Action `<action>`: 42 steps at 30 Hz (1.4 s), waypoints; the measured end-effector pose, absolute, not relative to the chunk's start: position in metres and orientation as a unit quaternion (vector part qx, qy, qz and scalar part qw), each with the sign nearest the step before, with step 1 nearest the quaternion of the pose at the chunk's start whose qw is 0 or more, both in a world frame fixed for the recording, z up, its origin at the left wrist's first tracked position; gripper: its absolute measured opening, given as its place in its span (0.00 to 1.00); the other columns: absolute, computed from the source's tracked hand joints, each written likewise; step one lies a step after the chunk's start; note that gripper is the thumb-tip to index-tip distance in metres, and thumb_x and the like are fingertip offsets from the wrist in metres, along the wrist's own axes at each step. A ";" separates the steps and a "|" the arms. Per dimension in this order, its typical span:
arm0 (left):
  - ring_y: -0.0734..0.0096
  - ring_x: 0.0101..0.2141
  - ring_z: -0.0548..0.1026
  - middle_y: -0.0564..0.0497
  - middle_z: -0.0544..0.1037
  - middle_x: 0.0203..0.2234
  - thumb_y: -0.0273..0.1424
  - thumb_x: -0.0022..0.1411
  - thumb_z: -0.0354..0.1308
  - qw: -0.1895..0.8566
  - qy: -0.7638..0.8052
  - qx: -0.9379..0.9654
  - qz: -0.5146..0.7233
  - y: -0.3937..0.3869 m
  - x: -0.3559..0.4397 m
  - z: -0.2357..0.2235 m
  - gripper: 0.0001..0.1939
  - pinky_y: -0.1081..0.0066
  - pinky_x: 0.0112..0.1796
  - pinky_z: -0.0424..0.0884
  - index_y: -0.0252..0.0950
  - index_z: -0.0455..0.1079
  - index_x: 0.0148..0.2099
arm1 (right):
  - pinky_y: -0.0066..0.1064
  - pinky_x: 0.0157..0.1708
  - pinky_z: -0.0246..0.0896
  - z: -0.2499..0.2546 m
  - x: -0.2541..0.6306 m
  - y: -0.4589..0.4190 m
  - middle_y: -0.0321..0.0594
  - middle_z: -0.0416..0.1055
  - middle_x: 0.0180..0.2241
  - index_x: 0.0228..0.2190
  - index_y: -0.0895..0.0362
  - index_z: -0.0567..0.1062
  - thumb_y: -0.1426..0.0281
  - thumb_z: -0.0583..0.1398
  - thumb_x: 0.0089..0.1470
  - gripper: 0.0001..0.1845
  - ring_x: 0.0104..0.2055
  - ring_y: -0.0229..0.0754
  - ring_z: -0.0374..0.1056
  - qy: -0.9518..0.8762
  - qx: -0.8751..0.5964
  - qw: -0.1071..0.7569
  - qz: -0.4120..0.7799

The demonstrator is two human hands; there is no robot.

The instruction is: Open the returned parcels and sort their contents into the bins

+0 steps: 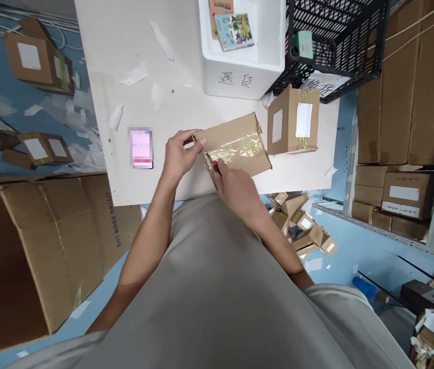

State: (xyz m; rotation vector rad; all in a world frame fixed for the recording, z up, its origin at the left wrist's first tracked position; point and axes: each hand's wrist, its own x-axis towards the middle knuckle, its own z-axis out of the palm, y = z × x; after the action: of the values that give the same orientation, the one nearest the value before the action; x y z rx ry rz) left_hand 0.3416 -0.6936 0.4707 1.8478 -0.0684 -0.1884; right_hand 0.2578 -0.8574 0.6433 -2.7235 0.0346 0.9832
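A taped cardboard box [235,144] lies on the white table [132,169] in front of me. My left hand [178,154] grips its left end, fingers curled over the top edge. My right hand [238,187] is closed around a small red-and-black cutter [215,166], whose tip touches the box's near edge where the clear tape runs.
A second labelled box [292,127] stands right of the first. A white foam bin [242,48] with booklets and a black crate [335,36] sit at the back. A pink card [141,148] and paper scraps lie on the table. A large open carton [36,251] stands left; small boxes litter the floor.
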 end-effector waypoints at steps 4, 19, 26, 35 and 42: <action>0.53 0.55 0.85 0.42 0.86 0.54 0.55 0.68 0.72 0.603 -0.015 0.793 -0.084 -0.693 0.340 0.469 0.30 0.53 0.63 0.82 0.38 0.84 0.60 | 0.39 0.55 0.74 0.626 0.263 -0.853 0.57 0.85 0.54 0.70 0.63 0.70 0.71 0.47 0.84 0.23 0.57 0.55 0.82 -0.012 -0.930 0.153 0.334; 0.46 0.60 0.84 0.39 0.85 0.60 0.53 0.68 0.71 0.582 0.024 0.807 -0.101 -0.690 0.334 0.476 0.31 0.46 0.65 0.80 0.39 0.81 0.64 | 0.47 0.53 0.79 0.641 0.239 -0.911 0.54 0.86 0.50 0.68 0.57 0.71 0.71 0.49 0.80 0.23 0.50 0.58 0.85 0.010 -0.920 0.203 0.336; 0.39 0.81 0.57 0.46 0.72 0.75 0.48 0.76 0.67 0.453 -0.060 0.889 -0.014 -0.737 0.330 0.514 0.31 0.35 0.81 0.52 0.47 0.72 0.75 | 0.46 0.53 0.77 0.599 0.238 -0.994 0.57 0.81 0.60 0.66 0.57 0.73 0.67 0.48 0.81 0.23 0.54 0.58 0.82 0.195 -0.945 0.218 0.148; 0.39 0.82 0.57 0.43 0.73 0.76 0.51 0.84 0.52 0.429 -0.244 0.864 -0.096 -0.822 0.322 0.520 0.30 0.28 0.80 0.45 0.46 0.70 0.78 | 0.40 0.58 0.73 0.608 0.222 -0.977 0.55 0.80 0.62 0.71 0.59 0.70 0.70 0.47 0.81 0.26 0.60 0.54 0.80 0.164 -0.930 0.207 0.254; 0.43 0.83 0.54 0.44 0.71 0.78 0.46 0.84 0.52 0.439 -0.245 0.860 -0.092 -0.818 0.321 0.509 0.29 0.30 0.81 0.43 0.48 0.67 0.80 | 0.45 0.59 0.75 0.626 0.254 -0.968 0.58 0.77 0.64 0.79 0.58 0.63 0.69 0.46 0.81 0.32 0.61 0.59 0.79 0.139 -0.942 0.177 0.250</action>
State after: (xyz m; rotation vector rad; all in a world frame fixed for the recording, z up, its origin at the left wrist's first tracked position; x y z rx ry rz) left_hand 0.3207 -0.8183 0.5086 2.1364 -0.6093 -0.2275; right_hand 0.2539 -0.9676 0.6264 -2.6657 0.3925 0.7078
